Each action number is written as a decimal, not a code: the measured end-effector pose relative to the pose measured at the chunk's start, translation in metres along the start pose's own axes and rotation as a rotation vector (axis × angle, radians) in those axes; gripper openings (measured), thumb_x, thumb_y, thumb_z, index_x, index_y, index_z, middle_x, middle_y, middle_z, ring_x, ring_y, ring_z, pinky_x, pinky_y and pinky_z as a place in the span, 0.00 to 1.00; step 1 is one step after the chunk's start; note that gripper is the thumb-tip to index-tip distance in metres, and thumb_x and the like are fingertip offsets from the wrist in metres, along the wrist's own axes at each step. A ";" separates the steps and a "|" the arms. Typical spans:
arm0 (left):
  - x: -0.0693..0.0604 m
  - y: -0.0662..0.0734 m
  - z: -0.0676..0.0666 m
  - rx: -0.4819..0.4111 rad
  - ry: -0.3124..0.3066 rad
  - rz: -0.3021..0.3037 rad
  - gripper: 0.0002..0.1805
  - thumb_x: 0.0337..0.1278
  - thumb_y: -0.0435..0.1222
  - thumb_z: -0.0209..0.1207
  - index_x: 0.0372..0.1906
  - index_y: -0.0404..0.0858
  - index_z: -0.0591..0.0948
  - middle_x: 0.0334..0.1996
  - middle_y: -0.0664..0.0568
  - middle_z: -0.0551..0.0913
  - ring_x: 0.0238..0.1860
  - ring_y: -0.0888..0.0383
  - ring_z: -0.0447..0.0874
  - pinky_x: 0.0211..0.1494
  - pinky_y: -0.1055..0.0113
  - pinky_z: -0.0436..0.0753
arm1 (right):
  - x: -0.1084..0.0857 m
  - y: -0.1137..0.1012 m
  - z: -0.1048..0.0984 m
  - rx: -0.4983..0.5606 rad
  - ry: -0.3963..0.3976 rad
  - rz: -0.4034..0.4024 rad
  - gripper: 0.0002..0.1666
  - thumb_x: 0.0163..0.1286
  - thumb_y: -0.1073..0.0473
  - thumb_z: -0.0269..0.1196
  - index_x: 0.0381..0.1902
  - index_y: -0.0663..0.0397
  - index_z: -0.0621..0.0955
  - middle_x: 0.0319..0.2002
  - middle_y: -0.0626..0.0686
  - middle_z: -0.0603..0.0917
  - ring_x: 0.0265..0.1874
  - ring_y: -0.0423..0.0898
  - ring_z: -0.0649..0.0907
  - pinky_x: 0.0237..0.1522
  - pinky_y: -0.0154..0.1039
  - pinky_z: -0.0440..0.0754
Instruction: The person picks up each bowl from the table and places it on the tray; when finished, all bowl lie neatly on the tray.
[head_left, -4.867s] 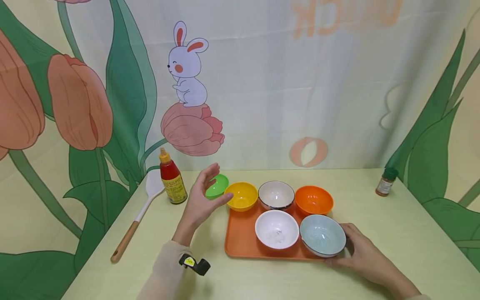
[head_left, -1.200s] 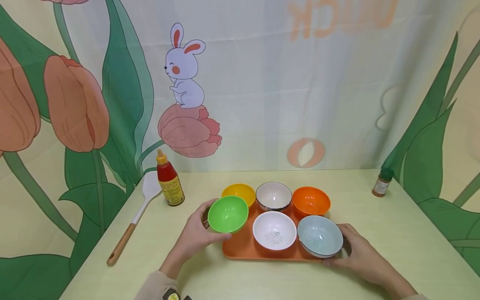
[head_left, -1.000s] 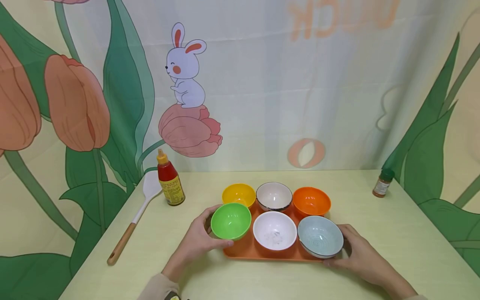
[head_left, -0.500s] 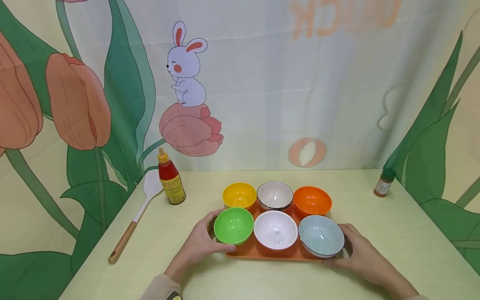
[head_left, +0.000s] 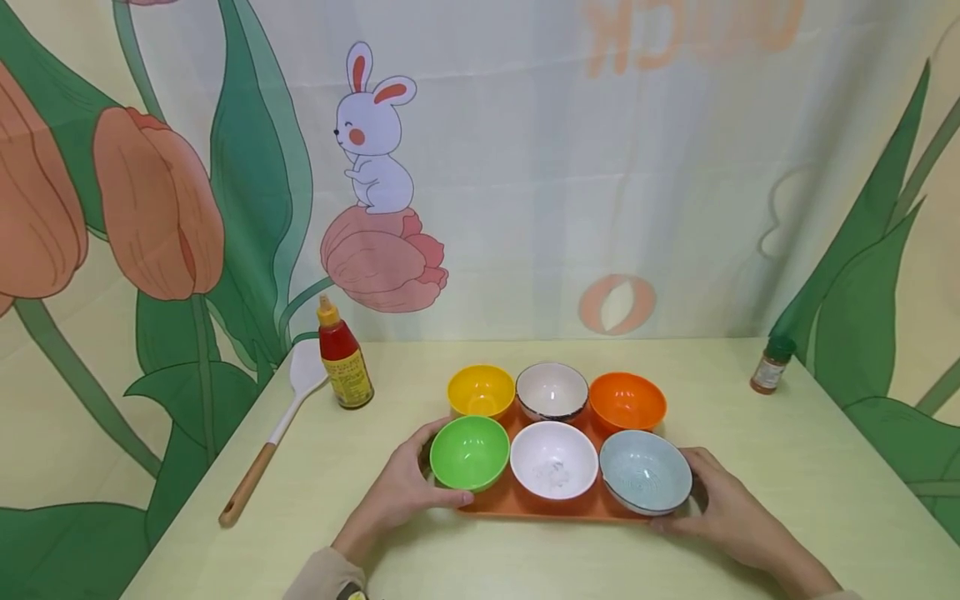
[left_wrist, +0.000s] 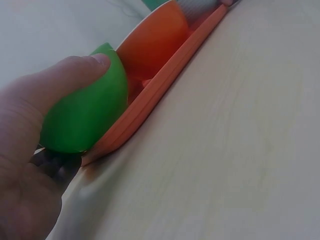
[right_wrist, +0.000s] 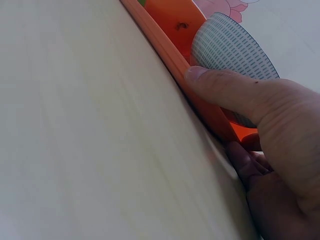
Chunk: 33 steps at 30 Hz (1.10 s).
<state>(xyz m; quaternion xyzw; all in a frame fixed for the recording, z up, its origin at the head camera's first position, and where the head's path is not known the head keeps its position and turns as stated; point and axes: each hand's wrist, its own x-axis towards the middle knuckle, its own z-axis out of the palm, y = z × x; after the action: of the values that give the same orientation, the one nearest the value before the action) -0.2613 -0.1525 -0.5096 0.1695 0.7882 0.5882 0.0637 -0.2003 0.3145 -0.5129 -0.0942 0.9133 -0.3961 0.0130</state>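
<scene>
My left hand holds the green bowl at the front left of the orange tray; in the left wrist view the thumb lies on the bowl's side, and some fingers are hidden below it. At the tray's right end is my right hand, its thumb on the front rim and its fingers at the corner in the right wrist view. The pale blue bowl sits right beside that hand. Between green and blue stands a white bowl, orange outside in the wrist views.
Behind, a yellow bowl, a cream bowl and an orange bowl form the tray's back row. A red sauce bottle and a white spatula with a wooden handle are at left. A small green-capped jar stands far right.
My left hand took the green bowl from the table behind the tray's left side and brought it forward onto the tray's front left. The right hand has stayed at the tray's right end.
</scene>
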 end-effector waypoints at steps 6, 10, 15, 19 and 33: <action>-0.001 0.001 0.002 0.013 0.007 0.018 0.65 0.41 0.38 0.91 0.86 0.42 0.67 0.81 0.49 0.73 0.82 0.44 0.70 0.89 0.43 0.65 | -0.001 0.001 -0.001 -0.009 0.007 0.001 0.63 0.52 0.35 0.89 0.77 0.56 0.74 0.71 0.56 0.77 0.73 0.62 0.77 0.78 0.70 0.74; -0.001 0.002 0.003 0.027 0.007 0.023 0.66 0.40 0.38 0.91 0.87 0.43 0.66 0.81 0.49 0.73 0.81 0.45 0.71 0.88 0.42 0.67 | -0.002 0.000 -0.003 -0.017 0.015 -0.001 0.63 0.51 0.34 0.89 0.77 0.56 0.74 0.71 0.55 0.77 0.72 0.61 0.78 0.78 0.70 0.73; -0.004 0.003 0.002 0.050 0.011 0.021 0.68 0.39 0.39 0.92 0.88 0.45 0.65 0.81 0.49 0.72 0.79 0.46 0.73 0.87 0.41 0.69 | -0.003 0.000 -0.001 -0.004 -0.001 0.008 0.63 0.52 0.36 0.89 0.77 0.57 0.74 0.71 0.57 0.77 0.72 0.62 0.77 0.78 0.73 0.73; -0.004 0.004 0.001 0.056 0.016 0.030 0.68 0.39 0.39 0.92 0.88 0.45 0.65 0.81 0.50 0.73 0.77 0.48 0.75 0.85 0.43 0.70 | -0.003 0.000 -0.001 -0.015 0.004 0.000 0.63 0.52 0.37 0.89 0.77 0.57 0.74 0.71 0.57 0.77 0.72 0.62 0.78 0.77 0.71 0.74; -0.007 0.009 -0.005 0.049 0.094 0.082 0.61 0.49 0.38 0.87 0.88 0.46 0.64 0.81 0.46 0.73 0.79 0.45 0.73 0.83 0.43 0.75 | -0.004 0.002 -0.006 0.010 -0.051 0.002 0.65 0.55 0.37 0.88 0.81 0.57 0.70 0.74 0.58 0.75 0.74 0.63 0.77 0.78 0.63 0.77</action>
<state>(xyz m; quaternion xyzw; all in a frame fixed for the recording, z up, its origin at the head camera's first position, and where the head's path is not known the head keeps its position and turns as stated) -0.2550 -0.1574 -0.5001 0.1755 0.7968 0.5782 -0.0016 -0.1972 0.3206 -0.5105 -0.1034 0.9107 -0.3982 0.0373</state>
